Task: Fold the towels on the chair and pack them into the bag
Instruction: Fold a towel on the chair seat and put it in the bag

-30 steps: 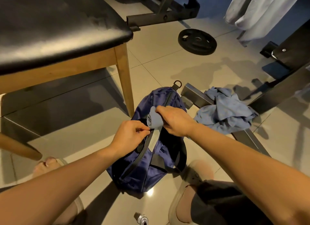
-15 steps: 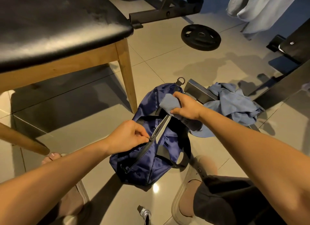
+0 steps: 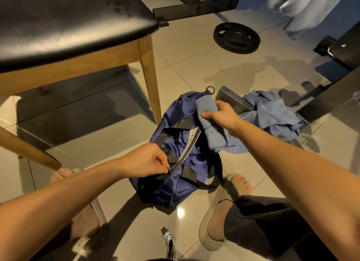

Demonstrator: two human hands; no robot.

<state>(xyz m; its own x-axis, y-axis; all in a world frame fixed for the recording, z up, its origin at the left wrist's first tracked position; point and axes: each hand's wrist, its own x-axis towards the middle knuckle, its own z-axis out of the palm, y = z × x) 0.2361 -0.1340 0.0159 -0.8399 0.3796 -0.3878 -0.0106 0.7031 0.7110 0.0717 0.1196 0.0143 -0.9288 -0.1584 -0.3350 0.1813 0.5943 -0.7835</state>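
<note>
- Left hand (image 3: pixel 145 160) pinches the zipper pull (image 3: pixel 169 171) at the near end of the bag (image 3: pixel 161 190), which lies on the floor beside the chair leg (image 3: pixel 151 85).
- Right hand (image 3: pixel 221 114) curls round a rolled blue towel (image 3: pixel 206 108) over the bag's far end, with a loose tail drooping to the bag's right.
- More blue cloth (image 3: pixel 272 116) sits heaped on the floor right of the bag.
- Soft, light, floppy stuff, I'd say: grip the roll round its middle or it unrolls. The bag's fabric looks slack, so hold its mouth open.

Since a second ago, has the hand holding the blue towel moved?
Yes. The right hand has carried the towel away from the bag's middle towards the metal ring at its far end, farther from the left hand.
</note>
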